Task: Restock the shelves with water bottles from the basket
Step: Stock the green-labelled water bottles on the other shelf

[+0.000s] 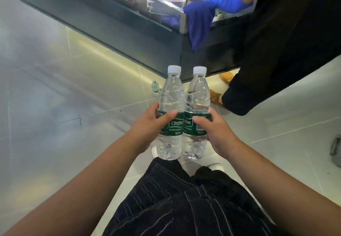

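Open tiled floor (pixel 55 91) spreads to the left. The dark cabinet (pixel 110 32) edge runs across ahead, and a person in black (pixel 287 51) stands close on the right, holding a blue cloth (pixel 199 27). Two water bottles are upright and touching, side by side. The left hand (pixel 147 125) grips the left bottle (pixel 171 99) round its green label, and the right hand (pixel 217 132) grips the right bottle (pixel 198 95) likewise.

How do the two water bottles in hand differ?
The left bottle is gripped by the left hand, the right bottle by the right hand. The left bottle's label shows the brand name nearly whole; the right bottle's is turned, showing only its end. Both stand upright, side by side, white caps on, green labels.
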### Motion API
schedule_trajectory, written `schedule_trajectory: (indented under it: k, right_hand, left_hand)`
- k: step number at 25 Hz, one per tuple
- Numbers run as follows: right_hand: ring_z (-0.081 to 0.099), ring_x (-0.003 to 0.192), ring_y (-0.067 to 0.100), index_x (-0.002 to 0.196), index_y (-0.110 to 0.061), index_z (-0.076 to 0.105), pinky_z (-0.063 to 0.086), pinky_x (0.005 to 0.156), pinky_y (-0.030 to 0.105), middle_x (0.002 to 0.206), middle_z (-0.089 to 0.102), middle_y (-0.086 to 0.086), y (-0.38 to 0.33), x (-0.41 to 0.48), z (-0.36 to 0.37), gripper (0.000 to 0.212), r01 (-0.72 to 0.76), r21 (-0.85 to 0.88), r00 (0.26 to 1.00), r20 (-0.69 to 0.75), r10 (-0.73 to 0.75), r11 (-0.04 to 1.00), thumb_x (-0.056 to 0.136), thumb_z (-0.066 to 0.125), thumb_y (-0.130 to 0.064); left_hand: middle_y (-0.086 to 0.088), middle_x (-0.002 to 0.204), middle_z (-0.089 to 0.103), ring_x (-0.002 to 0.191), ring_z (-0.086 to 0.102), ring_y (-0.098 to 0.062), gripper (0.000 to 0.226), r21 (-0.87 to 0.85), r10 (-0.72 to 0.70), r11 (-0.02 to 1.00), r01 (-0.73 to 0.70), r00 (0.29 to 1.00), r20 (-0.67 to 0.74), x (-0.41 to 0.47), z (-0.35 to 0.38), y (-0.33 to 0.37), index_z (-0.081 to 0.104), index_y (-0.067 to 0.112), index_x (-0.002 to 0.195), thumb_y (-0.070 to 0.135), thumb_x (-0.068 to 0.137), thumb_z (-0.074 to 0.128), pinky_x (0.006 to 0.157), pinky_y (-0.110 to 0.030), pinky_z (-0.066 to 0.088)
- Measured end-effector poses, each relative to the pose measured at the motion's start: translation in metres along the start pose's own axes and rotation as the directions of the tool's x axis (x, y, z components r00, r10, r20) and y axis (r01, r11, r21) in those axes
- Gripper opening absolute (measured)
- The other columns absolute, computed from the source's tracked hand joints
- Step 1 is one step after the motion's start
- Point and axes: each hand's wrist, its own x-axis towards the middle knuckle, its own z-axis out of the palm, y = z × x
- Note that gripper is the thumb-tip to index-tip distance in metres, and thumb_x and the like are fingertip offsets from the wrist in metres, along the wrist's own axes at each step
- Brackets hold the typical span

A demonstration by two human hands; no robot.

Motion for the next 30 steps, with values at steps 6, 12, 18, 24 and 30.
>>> schedule_trajectory:
  k: [6,12,18,24,30]
  right_hand:
    - [0.066,0.095,0.021,0.118,-0.026,0.053,0.054,0.077,0.038,0.107,0.066,0.005,0.023,-0.078,-0.123,0.028,0.063,0.075,0.992,-0.116,-0.054,0.995,0.091,0.06,-0.02]
    - [0.067,0.093,0.023,0.107,-0.031,0.058,0.053,0.077,0.043,0.102,0.069,0.004,0.069,-0.166,-0.261,0.021,0.147,0.283,0.939,-0.341,-0.044,0.948,0.089,0.06,-0.02]
    - [0.066,0.103,0.032,0.112,-0.026,0.061,0.048,0.095,0.052,0.106,0.072,0.009,0.107,-0.246,-0.36,0.036,0.327,0.531,0.821,-0.569,0.043,0.782,0.076,0.061,-0.026]
    - [0.069,0.092,0.023,0.118,-0.02,0.057,0.052,0.074,0.036,0.105,0.07,0.008,0.119,-0.292,-0.438,0.032,0.523,0.551,0.631,-0.763,0.14,0.65,0.088,0.061,-0.007]
    - [0.068,0.101,0.032,0.12,-0.016,0.055,0.054,0.086,0.048,0.112,0.069,0.015,0.111,-0.301,-0.528,0.056,0.663,0.529,0.46,-0.846,0.269,0.53,0.07,0.079,-0.012]
  left_hand:
    - [-0.005,0.105,0.07,0.09,0.071,-0.019,0.033,0.101,-0.002,0.995,-0.008,0.995,0.095,-0.015,0.147,0.004,0.054,0.024,0.119,0.033,0.088,0.063,0.075,-0.033,0.056]
    - [-0.008,0.102,0.073,0.094,0.071,-0.025,0.031,0.23,-0.099,0.973,0.037,0.959,0.265,-0.017,0.315,-0.008,0.058,0.018,0.119,0.032,0.091,0.059,0.082,-0.049,0.057]
    - [-0.001,0.085,0.075,0.079,0.072,-0.019,0.018,0.389,-0.158,0.919,-0.058,0.851,0.5,-0.018,0.474,-0.001,0.061,0.017,0.106,0.028,0.093,0.057,0.067,-0.039,0.06]
    - [-0.009,0.098,0.073,0.089,0.072,-0.025,0.025,0.547,-0.314,0.82,-0.167,0.668,0.674,-0.003,0.612,0.007,0.06,0.016,0.11,0.032,0.09,0.06,0.069,-0.035,0.058]
    - [-0.001,0.089,0.074,0.082,0.073,-0.018,0.032,0.594,-0.433,0.734,-0.329,0.447,0.783,0.04,0.751,0.017,0.059,0.017,0.109,0.032,0.082,0.069,0.075,-0.042,0.06]
